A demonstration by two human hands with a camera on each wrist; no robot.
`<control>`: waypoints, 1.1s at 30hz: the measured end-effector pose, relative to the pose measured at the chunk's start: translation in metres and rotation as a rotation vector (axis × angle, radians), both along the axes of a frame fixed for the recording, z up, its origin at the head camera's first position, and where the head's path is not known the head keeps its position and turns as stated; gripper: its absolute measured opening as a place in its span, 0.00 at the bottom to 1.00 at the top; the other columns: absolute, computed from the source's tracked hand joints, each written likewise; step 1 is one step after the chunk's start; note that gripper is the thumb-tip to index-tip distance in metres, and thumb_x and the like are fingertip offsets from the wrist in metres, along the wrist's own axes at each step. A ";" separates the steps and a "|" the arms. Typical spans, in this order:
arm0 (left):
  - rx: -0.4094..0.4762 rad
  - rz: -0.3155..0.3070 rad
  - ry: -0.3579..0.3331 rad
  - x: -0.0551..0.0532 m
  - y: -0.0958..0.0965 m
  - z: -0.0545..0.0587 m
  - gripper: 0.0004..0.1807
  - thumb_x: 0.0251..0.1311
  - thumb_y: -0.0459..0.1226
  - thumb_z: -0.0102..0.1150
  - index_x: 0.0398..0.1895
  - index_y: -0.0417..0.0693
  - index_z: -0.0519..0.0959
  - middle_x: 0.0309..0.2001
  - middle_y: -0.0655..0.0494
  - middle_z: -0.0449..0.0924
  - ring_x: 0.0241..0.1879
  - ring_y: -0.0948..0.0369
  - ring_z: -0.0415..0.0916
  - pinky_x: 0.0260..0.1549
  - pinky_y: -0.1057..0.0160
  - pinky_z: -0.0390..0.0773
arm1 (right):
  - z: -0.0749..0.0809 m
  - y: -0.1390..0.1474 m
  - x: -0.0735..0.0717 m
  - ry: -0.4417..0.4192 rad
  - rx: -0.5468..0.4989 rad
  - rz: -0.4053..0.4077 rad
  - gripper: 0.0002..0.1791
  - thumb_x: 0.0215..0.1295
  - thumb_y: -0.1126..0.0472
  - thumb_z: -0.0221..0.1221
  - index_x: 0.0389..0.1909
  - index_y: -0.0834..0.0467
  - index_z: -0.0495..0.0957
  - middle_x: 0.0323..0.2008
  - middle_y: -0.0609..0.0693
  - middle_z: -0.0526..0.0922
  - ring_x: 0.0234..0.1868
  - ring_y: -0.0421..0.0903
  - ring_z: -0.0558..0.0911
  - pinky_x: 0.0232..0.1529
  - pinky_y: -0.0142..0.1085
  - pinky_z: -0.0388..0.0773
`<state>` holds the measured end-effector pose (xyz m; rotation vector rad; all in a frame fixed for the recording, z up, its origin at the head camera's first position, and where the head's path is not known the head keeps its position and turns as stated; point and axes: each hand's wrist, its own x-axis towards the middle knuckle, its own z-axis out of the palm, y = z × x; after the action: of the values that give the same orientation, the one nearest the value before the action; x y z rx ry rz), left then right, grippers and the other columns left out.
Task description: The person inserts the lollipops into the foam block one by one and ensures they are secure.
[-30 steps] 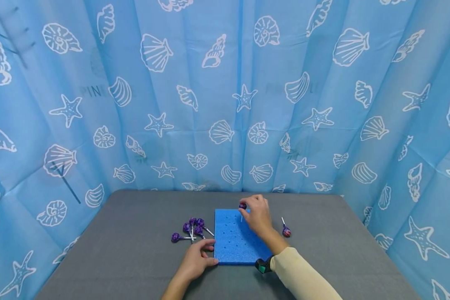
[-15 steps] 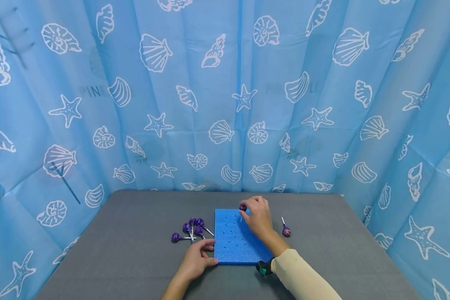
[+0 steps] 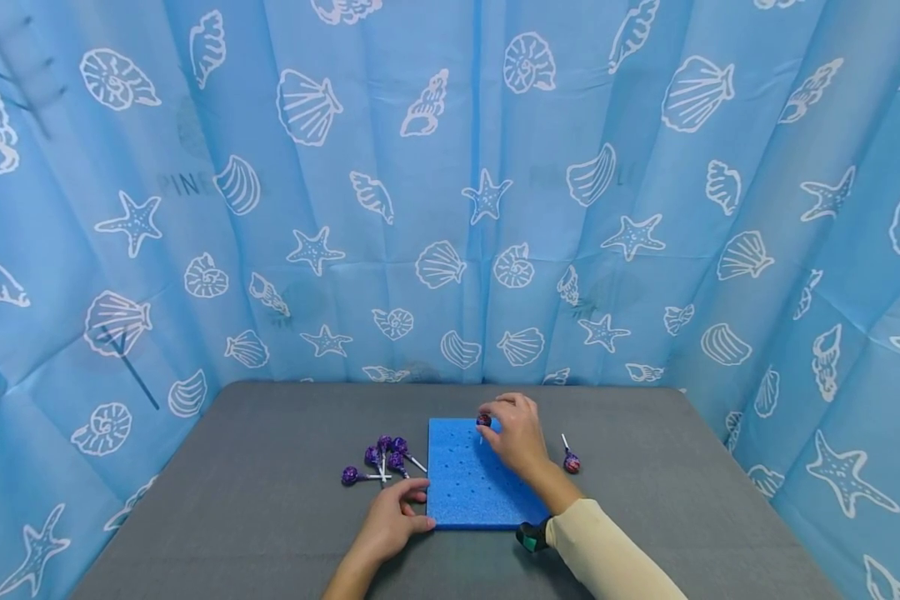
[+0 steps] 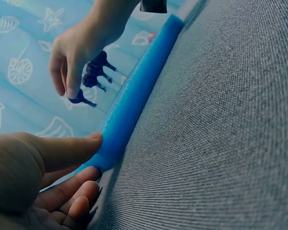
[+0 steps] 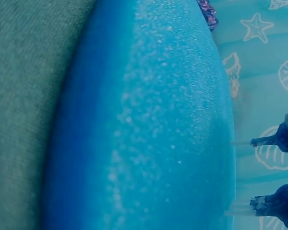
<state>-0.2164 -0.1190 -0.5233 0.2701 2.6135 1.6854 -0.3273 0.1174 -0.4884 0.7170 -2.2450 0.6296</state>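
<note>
Upright over the far part of a blue foam board [image 3: 461,508] stands a lollipop [image 3: 483,420], its head pinched between the thumb and fingers of my right hand [image 3: 517,433]. Its white stick points down at the board. In the left wrist view several dark-wrapped lollipops [image 4: 97,72] stand upright behind that hand; in the head view the hand hides them. My left hand [image 3: 390,518] rests at the board's near left corner, thumb and fingertips touching its side edge. The board's top has rows of small holes.
Several purple-wrapped lollipops [image 3: 381,454] lie in a loose pile just left of the board. One more red and purple lollipop [image 3: 572,461] lies to its right. A grey cloth-covered table [image 3: 285,500] reaches back to a blue shell-print curtain [image 3: 450,208].
My right hand has come down slightly with the lollipop, and less of the stick shows below its head. My left hand stays at the board's edge.
</note>
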 end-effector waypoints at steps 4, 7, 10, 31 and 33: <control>0.001 0.000 0.006 -0.001 0.000 -0.001 0.30 0.42 0.28 0.74 0.54 0.38 0.78 0.41 0.51 0.81 0.27 0.61 0.69 0.25 0.65 0.68 | 0.002 0.003 0.001 -0.016 -0.039 -0.005 0.16 0.46 0.62 0.76 0.37 0.57 0.85 0.34 0.50 0.85 0.48 0.55 0.76 0.54 0.57 0.64; 0.005 -0.003 0.016 -0.001 0.000 -0.002 0.30 0.42 0.27 0.74 0.54 0.37 0.78 0.40 0.51 0.81 0.27 0.61 0.69 0.25 0.65 0.68 | 0.006 0.005 0.003 -0.008 -0.075 -0.006 0.16 0.46 0.62 0.76 0.37 0.58 0.85 0.35 0.51 0.86 0.49 0.56 0.76 0.54 0.57 0.63; 0.001 -0.007 0.019 -0.001 0.001 -0.002 0.30 0.42 0.28 0.74 0.54 0.38 0.78 0.40 0.51 0.81 0.27 0.61 0.69 0.25 0.65 0.68 | 0.011 0.009 0.005 0.025 -0.110 0.005 0.16 0.45 0.62 0.77 0.37 0.59 0.85 0.35 0.51 0.86 0.48 0.57 0.77 0.52 0.57 0.64; 0.007 -0.006 -0.012 0.000 0.000 -0.001 0.30 0.42 0.28 0.74 0.54 0.38 0.78 0.40 0.51 0.81 0.27 0.59 0.69 0.24 0.65 0.67 | 0.022 0.058 0.038 0.065 -0.231 0.045 0.20 0.42 0.72 0.75 0.39 0.63 0.83 0.40 0.59 0.84 0.45 0.58 0.75 0.44 0.54 0.65; 0.008 -0.005 -0.013 0.000 -0.001 -0.001 0.30 0.43 0.28 0.74 0.54 0.38 0.78 0.40 0.51 0.81 0.27 0.59 0.69 0.24 0.65 0.67 | 0.021 0.064 0.041 0.056 -0.230 0.038 0.20 0.41 0.72 0.75 0.40 0.64 0.83 0.40 0.59 0.84 0.45 0.58 0.75 0.45 0.54 0.66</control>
<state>-0.2163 -0.1197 -0.5244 0.2641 2.5951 1.6904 -0.2861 0.1809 -0.4676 0.6545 -2.0698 0.8591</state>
